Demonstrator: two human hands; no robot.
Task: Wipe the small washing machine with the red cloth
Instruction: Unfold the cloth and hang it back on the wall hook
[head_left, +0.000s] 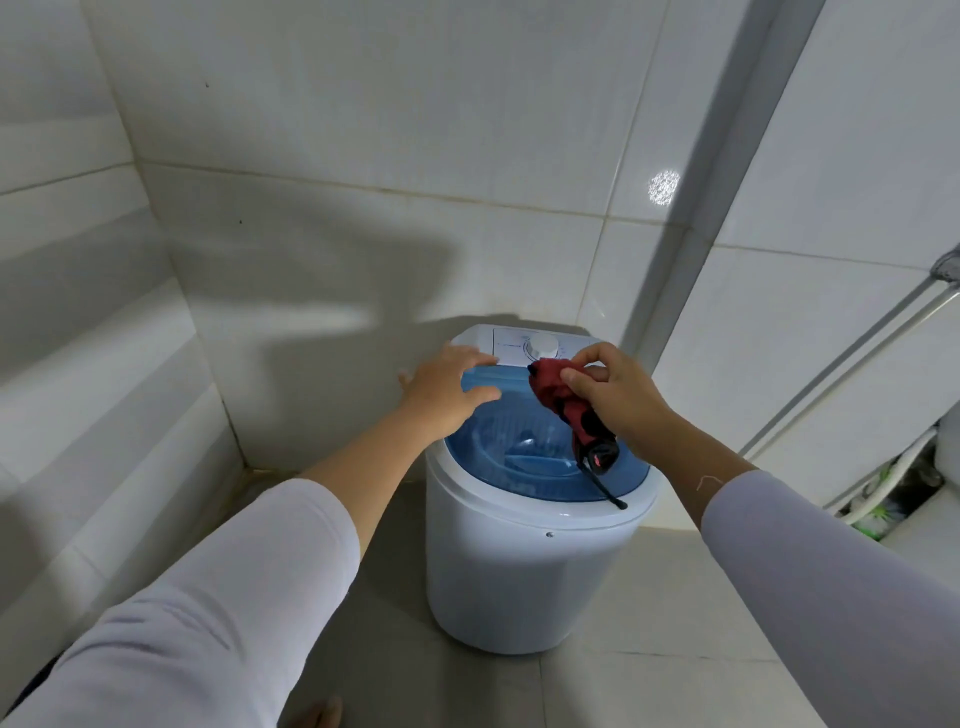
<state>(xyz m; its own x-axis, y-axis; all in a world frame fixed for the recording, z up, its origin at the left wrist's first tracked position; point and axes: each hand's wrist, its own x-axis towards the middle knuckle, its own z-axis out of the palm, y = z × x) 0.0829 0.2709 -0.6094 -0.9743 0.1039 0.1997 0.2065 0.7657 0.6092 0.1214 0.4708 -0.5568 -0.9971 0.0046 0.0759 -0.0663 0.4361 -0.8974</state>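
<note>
The small washing machine (524, 577) is a white round tub with a see-through blue lid (524, 447) and a white dial (541, 345) on its back panel. It stands on the floor in a tiled corner. My left hand (444, 392) lies flat on the left back part of the lid, fingers spread. My right hand (615, 392) pinches the bunched red cloth (558, 397) over the lid's back right, just below the dial. The cloth hangs down toward me, with a black tag and cord trailing onto the lid's front right rim.
White tiled walls (363, 182) close in at the left and behind the machine. A grey upright frame (691, 218) runs up at the right. Pipes and hoses (883, 483) sit low at the far right. Pale floor tiles (649, 597) surround the machine.
</note>
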